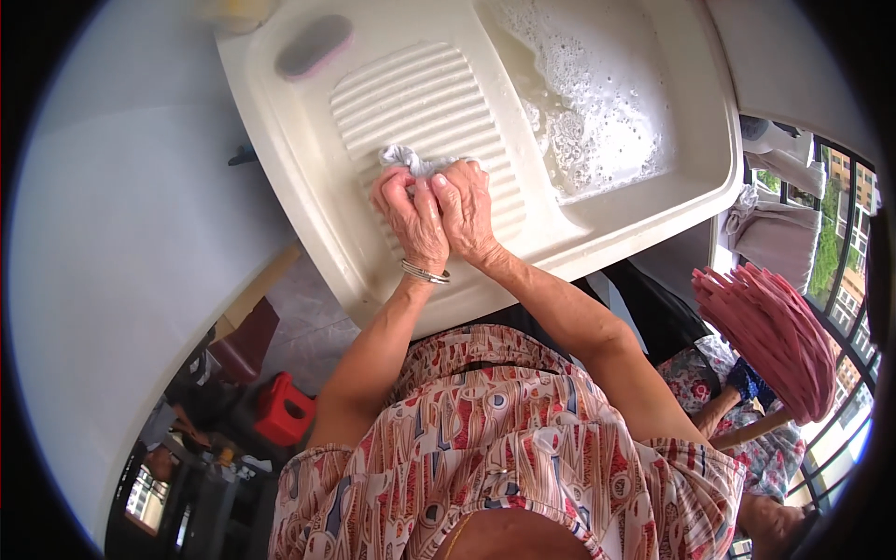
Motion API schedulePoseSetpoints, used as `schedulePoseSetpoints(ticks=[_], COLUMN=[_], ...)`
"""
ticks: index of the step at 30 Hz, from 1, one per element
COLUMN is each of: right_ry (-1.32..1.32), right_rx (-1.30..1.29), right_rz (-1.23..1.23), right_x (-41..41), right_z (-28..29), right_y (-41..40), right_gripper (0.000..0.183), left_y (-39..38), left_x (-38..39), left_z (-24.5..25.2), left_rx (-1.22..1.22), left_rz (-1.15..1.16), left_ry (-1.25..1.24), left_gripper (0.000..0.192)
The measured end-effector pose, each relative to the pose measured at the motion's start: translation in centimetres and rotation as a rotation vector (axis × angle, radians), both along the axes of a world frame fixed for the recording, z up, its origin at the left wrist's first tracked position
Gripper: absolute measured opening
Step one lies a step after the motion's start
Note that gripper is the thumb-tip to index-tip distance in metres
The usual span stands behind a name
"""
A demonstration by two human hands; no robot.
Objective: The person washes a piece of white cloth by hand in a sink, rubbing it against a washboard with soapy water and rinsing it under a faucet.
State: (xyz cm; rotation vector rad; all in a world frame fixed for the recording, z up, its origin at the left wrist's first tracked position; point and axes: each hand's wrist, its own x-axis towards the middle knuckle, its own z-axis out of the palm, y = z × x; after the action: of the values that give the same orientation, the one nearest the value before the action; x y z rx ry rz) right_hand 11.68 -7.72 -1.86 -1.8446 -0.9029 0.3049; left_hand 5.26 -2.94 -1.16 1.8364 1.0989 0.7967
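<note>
My left hand [413, 217], with metal bangles at its wrist, is closed over a bunched white cloth [402, 155]. Close against it, my right hand [465, 206] grips the same cloth, their thumbs nearly touching. Both hands press down on the ridged washboard [420, 91] moulded into a cream laundry sink [308, 175]. A twisted end of the cloth sticks out ahead of the knuckles; the rest is hidden under my fingers. To the right of the ridges, the sink's basin [651, 189] holds soapy water [602, 119] with white foam on it.
A grey and pink scrubbing brush or sponge [316, 45] lies on the sink's far left corner. At the right, a pink strip mop [777, 343] stands head up, near another person [752, 385] in floral clothing. A red plastic stool [285, 409] is on the floor at left.
</note>
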Motion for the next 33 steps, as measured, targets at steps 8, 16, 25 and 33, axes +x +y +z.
schedulePoseSetpoints(ticks=[8,16,25,33], right_ry=[-0.025,-0.265,-0.389,-0.206], right_rx=[0.006,0.111,0.152,-0.097], right_rz=[0.017,0.138,0.200,0.226], right_x=[2.4,4.9,8.4,7.9], right_z=[-0.4,-0.3,-1.4,1.9], right_y=[1.5,4.2,4.5,-2.5], right_gripper=[0.023,0.007,0.008,0.047], left_y=[2.8,6.6,7.1,9.3], left_x=[2.7,4.1,6.4,6.2], left_z=[-0.4,-0.3,-2.0,0.0], left_rx=[0.352,0.354,0.307,-0.490], left_rz=[-0.127,-0.268,-0.286,-0.208], left_ry=[0.114,0.108,0.148,0.106], left_gripper=[0.021,0.024,0.024,0.039])
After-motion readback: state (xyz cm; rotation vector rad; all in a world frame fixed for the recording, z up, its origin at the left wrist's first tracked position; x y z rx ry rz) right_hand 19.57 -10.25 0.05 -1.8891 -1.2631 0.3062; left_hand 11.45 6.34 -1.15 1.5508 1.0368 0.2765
